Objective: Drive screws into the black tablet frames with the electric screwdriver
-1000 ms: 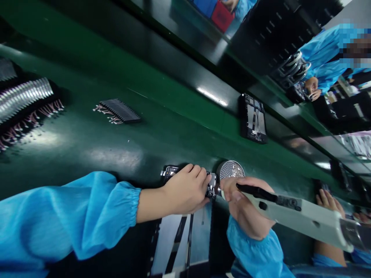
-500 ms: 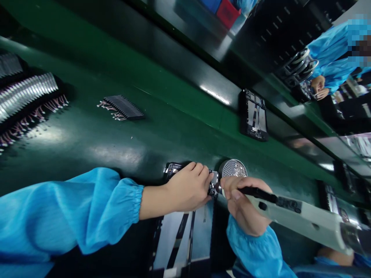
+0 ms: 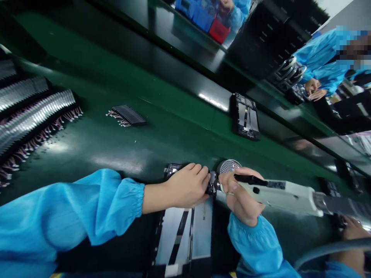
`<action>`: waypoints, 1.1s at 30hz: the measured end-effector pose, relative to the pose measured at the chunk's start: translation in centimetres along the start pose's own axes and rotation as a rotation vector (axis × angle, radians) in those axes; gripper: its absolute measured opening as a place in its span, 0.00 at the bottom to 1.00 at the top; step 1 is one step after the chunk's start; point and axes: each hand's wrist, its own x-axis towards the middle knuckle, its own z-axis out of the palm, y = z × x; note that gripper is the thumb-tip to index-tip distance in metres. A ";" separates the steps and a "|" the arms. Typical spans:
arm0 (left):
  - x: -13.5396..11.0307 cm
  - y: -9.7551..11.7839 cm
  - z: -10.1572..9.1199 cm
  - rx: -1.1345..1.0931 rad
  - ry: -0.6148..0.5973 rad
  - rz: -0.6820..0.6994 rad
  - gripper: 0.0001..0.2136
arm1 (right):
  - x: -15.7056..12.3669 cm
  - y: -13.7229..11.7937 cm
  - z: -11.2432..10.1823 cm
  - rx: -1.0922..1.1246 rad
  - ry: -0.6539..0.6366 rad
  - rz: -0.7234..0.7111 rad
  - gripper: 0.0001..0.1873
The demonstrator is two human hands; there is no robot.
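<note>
An opened tablet-like device [image 3: 199,231] lies in front of me, with a large silver battery area and dark ribbon cables showing. My left hand [image 3: 187,187] is closed over its upper part, fingers curled and pressing it down; what lies beneath the palm is hidden. Wrapped round the front of a pale electric screwdriver [image 3: 284,197] is my right hand [image 3: 243,200]. The tool lies nearly level, its tip at the device's upper right corner, largely hidden by my fingers. Just behind that hand stands a round metal dish [image 3: 228,166] with a perforated-looking surface.
Small black parts with wire leads [image 3: 127,115] stand in a row, left of centre. Longer rows of similar parts [image 3: 58,106] fill the far left. Another opened device [image 3: 245,117] lies farther back. Co-workers' hands [image 3: 315,88] show across the bench and at lower right.
The screwdriver's rear end has swung upward, making it more level. My right hand has turned slightly with it. My left hand stays on the device, while the whole view has shifted a little.
</note>
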 end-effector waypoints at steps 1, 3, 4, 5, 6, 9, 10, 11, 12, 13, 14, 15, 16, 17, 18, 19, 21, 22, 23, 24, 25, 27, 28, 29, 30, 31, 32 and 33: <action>-0.1 -0.1 0.1 0.005 0.016 0.025 0.25 | 0.3 -0.1 -0.3 0.004 0.013 0.003 0.17; -0.2 -0.3 0.2 0.016 0.048 0.072 0.21 | 1.0 -0.7 -1.3 -0.008 0.077 0.011 0.19; -0.3 -0.4 0.3 0.021 0.059 0.089 0.20 | 1.5 -1.1 -2.1 -0.023 0.123 0.008 0.18; -0.3 -0.4 0.3 0.026 0.069 0.100 0.19 | 1.9 -1.6 -2.9 -0.042 0.174 -0.006 0.18; -0.4 -0.4 0.4 0.032 0.074 0.107 0.18 | 2.4 -1.9 -3.9 -0.059 0.223 -0.023 0.17; -0.3 -0.5 0.5 0.057 0.078 0.124 0.16 | 3.5 -2.6 -6.7 -0.097 0.372 -0.066 0.17; -0.3 -0.7 0.5 0.063 0.079 0.135 0.16 | 3.8 -2.6 -7.5 -0.105 0.414 -0.071 0.17; -0.2 -0.8 0.4 0.067 0.079 0.146 0.15 | 4.1 -2.5 -8.2 -0.110 0.449 -0.073 0.17; -0.2 -0.9 0.3 0.068 0.079 0.157 0.15 | 4.3 -2.4 -8.8 -0.114 0.480 -0.078 0.17; -0.2 -0.8 0.1 0.070 0.082 0.160 0.14 | 4.5 -2.2 -9.3 -0.117 0.507 -0.089 0.17; -0.3 -0.6 -0.1 0.074 0.089 0.155 0.14 | 4.7 -2.1 -9.8 -0.121 0.534 -0.103 0.17; -0.5 -0.2 -0.4 0.081 0.103 0.147 0.13 | 4.8 -1.9 -10.2 -0.127 0.562 -0.120 0.17; -1.0 0.5 -0.7 0.084 0.125 0.140 0.13 | 5.0 -1.8 -10.6 -0.135 0.587 -0.135 0.16; -1.7 1.5 -0.8 0.074 0.141 0.139 0.14 | 5.2 -1.7 -11.1 -0.144 0.606 -0.148 0.15; -2.6 2.8 -0.9 0.060 0.159 0.160 0.15 | 5.4 -1.6 -11.4 -0.150 0.624 -0.161 0.14; -3.7 4.1 -0.8 0.037 0.173 0.192 0.16 | 5.5 -1.5 -11.8 -0.155 0.641 -0.170 0.13; -6.3 6.6 -0.2 0.064 0.189 0.338 0.12 | 5.8 -1.4 -12.3 -0.157 0.676 -0.173 0.12; -7.5 7.6 0.2 0.140 0.205 0.386 0.10 | 5.9 -1.3 -12.6 -0.155 0.692 -0.170 0.12; -8.4 8.2 0.6 0.214 0.202 0.419 0.10 | 5.9 -1.3 -12.7 -0.151 0.706 -0.168 0.12; -9.0 8.3 0.8 0.278 0.201 0.427 0.09 | 6.0 -1.3 -12.9 -0.148 0.716 -0.167 0.13; -9.0 8.0 0.8 0.319 0.174 0.399 0.10 | 6.0 -1.2 -13.0 -0.147 0.726 -0.172 0.13; -7.5 5.8 0.1 0.351 0.071 0.266 0.12 | 6.1 -1.1 -13.2 -0.149 0.739 -0.179 0.13; -5.9 4.0 -0.6 0.365 -0.018 0.145 0.14 | 6.1 -1.0 -13.3 -0.154 0.744 -0.180 0.13; -3.9 1.7 -1.3 0.388 -0.107 0.015 0.16 | 6.2 -0.8 -13.4 -0.160 0.748 -0.178 0.13; -1.6 -0.8 -2.2 0.416 -0.208 -0.174 0.18 | 6.2 -0.7 -13.6 -0.164 0.749 -0.176 0.13; 0.8 -3.5 -3.0 0.426 -0.307 -0.386 0.19 | 6.3 -0.5 -13.8 -0.167 0.753 -0.174 0.13; 3.1 -6.2 -3.7 0.437 -0.324 -0.463 0.20 | 6.4 -0.2 -14.0 -0.168 0.759 -0.172 0.13; 5.3 -8.7 -4.3 0.446 -0.326 -0.496 0.19 | 6.4 0.1 -14.2 -0.168 0.766 -0.170 0.14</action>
